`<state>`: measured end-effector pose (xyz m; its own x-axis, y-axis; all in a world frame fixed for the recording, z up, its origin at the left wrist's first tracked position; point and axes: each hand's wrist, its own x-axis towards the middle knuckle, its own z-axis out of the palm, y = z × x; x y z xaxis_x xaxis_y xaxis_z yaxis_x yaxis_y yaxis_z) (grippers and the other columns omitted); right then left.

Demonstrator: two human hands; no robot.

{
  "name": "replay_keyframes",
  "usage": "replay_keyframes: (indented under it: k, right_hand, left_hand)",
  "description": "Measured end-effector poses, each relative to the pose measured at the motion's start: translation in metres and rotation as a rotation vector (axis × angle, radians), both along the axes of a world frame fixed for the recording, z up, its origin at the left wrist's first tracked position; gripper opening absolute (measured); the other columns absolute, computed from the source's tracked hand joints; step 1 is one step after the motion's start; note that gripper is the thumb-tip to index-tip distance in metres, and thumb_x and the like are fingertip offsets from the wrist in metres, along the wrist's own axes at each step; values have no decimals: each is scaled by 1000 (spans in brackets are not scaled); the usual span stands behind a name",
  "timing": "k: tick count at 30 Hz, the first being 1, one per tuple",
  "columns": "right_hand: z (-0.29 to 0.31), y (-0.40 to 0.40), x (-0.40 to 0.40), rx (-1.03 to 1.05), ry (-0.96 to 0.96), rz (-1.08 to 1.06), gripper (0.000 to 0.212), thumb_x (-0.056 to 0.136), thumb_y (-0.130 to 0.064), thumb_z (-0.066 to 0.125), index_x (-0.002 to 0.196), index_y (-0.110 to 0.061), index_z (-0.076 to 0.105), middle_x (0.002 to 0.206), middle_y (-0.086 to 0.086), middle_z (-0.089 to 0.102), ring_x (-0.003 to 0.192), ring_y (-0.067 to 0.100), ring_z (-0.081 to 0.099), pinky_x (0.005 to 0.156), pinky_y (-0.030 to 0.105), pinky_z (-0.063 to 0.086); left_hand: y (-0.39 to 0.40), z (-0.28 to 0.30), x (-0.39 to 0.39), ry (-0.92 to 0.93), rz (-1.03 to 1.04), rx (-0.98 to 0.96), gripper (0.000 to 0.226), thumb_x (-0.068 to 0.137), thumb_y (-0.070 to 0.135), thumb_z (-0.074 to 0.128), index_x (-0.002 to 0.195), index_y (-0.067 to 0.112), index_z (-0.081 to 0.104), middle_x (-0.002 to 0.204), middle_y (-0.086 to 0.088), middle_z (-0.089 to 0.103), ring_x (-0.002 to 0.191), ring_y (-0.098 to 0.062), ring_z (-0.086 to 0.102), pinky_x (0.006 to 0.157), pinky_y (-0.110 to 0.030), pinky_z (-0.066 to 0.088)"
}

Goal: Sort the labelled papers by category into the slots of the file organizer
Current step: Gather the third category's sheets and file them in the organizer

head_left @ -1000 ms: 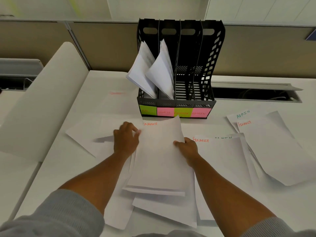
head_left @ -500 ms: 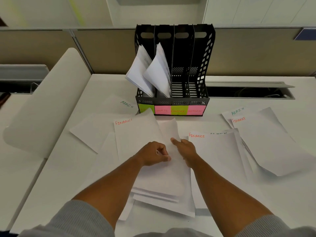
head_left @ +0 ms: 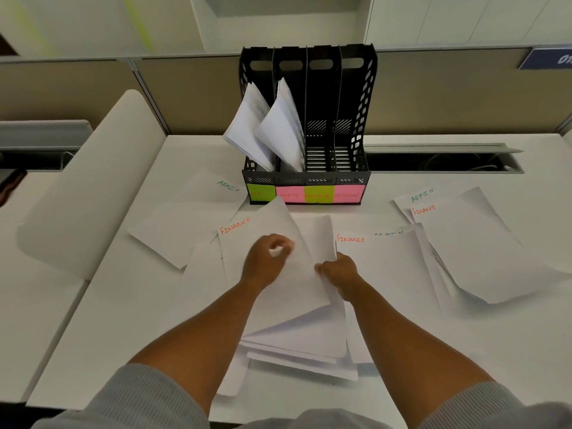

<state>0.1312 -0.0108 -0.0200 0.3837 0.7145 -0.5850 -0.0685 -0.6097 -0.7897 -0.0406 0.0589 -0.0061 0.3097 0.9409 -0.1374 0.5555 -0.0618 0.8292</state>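
A black four-slot file organizer (head_left: 353, 178) stands at the back of the white desk, with green and pink labels on its front. Its two left slots hold white papers (head_left: 272, 131); the two right slots look empty. A sheet marked FINANCE (head_left: 247, 243) lies tilted on the central pile, its right edge raised. My left hand (head_left: 267, 258) sits above this sheet with fingers curled, blurred. My right hand (head_left: 339, 270) pinches the right edge of the stacked sheets. More sheets marked FINANCE (head_left: 387, 267) and ADMIN (head_left: 422, 195) lie to the right.
An ADMIN sheet (head_left: 213, 190) lies left of the organizer. A large curved white board (head_left: 86, 193) leans across the desk's left edge. A cable trough (head_left: 442, 161) opens behind the desk on the right. Partition walls rise behind.
The FINANCE sheet shifted left and tilted on the pile. My left hand went from the pile's left edge to the middle and curled; my right hand stayed at the right edge.
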Motion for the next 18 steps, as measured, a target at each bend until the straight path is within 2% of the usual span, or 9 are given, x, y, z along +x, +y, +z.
replay_keyframes:
  k: [2,5,7,9,11,14,18]
  right_hand:
    - [2,-1,4,16,-6,10,29,78,-6,66,105,-12,58,86,0,62,76,18,59,64,27,49]
    - [3,-4,9,51,-2,-2,27,80,-6,64,103,-16,56,86,-3,62,76,14,59,64,27,48]
    - [3,-7,11,62,14,-5,26,81,-8,64,104,-17,55,89,-3,62,78,15,58,71,32,48]
    - [3,-9,12,66,42,-11,27,82,-9,64,106,-17,54,89,-4,61,79,17,58,73,34,48]
    - [3,-11,13,68,69,-22,29,82,-9,65,109,-16,55,93,-1,62,83,20,59,76,35,49]
    - [3,-13,12,65,107,-46,34,83,-12,63,116,-14,54,103,5,64,93,26,61,82,39,51]
    - [7,-15,9,93,212,-123,33,84,-27,67,114,-17,58,101,3,68,90,25,66,77,38,55]
  left_hand:
    - [4,-5,-14,114,243,92,28,90,40,61,111,22,61,112,-1,62,107,-21,56,88,-36,49]
    - [7,-6,-28,288,578,-44,56,87,51,60,130,17,49,132,-10,51,122,-29,45,97,-47,42]
    - [7,-5,-34,274,708,-184,73,83,57,61,137,13,41,138,-13,45,129,-32,40,102,-51,39]
    - [9,-4,-38,137,773,-307,80,82,60,61,140,11,36,139,-14,45,129,-33,42,103,-50,40]
    - [9,-4,-41,-23,775,-367,73,85,56,59,138,10,40,133,-12,53,121,-33,51,98,-44,44]
    - [9,-3,-43,-40,621,-277,54,95,46,49,132,8,53,126,-14,61,112,-33,58,95,-42,49]
    - [8,5,-39,-97,442,-291,46,99,40,45,133,10,54,126,-13,62,111,-32,59,96,-44,50]
